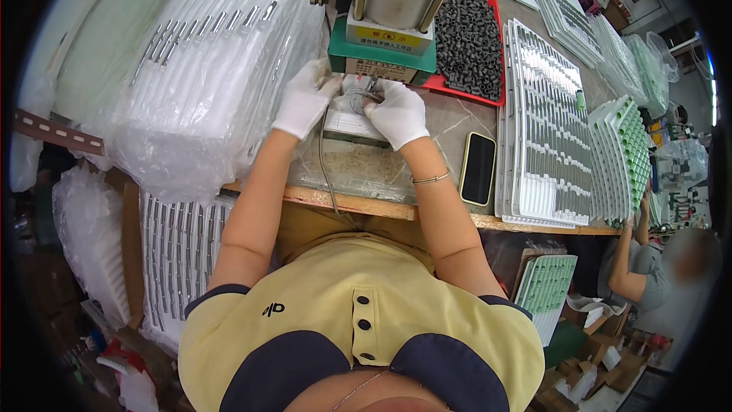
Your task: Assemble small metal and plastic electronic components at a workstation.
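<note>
Both of my hands wear white gloves and work under the green head of a bench press. My left hand is at the left side of the press, its fingers bent together near the head; anything in them is hidden. On the right, my right hand has its fingers drawn together against the grey metal fixture under the head. What it pinches is too small to name. Below the fixture lies the pale press base. A grey cable runs down beside my left hand over the table edge.
Behind my right hand stands a red tray full of small black sleeves. A phone lies right of my forearm. White racks of metal tubes and green trays stand farther right. Plastic-wrapped tube stacks flank the left. A co-worker is at right.
</note>
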`<state>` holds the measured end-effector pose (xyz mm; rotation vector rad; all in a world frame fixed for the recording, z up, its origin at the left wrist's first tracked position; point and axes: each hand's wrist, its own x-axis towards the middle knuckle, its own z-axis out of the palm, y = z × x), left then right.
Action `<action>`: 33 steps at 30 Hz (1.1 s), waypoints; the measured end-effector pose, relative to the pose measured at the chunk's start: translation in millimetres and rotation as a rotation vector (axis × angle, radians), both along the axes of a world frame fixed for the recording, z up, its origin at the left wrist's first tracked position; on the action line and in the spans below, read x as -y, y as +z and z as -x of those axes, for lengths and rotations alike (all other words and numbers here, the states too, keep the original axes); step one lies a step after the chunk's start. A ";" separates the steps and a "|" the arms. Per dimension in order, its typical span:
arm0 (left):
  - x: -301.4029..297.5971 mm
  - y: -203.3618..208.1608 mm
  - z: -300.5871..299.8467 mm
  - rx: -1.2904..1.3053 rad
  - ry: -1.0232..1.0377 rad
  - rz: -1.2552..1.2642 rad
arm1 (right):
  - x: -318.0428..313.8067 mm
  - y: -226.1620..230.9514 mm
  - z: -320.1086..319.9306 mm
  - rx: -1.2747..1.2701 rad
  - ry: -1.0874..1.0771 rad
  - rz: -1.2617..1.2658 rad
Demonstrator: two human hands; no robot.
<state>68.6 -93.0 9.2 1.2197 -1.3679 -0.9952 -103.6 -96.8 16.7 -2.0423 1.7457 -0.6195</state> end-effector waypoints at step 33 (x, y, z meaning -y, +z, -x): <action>-104.7 142.1 -61.5 0.482 0.502 0.062 | -102.5 51.8 95.8 0.269 -0.067 -0.098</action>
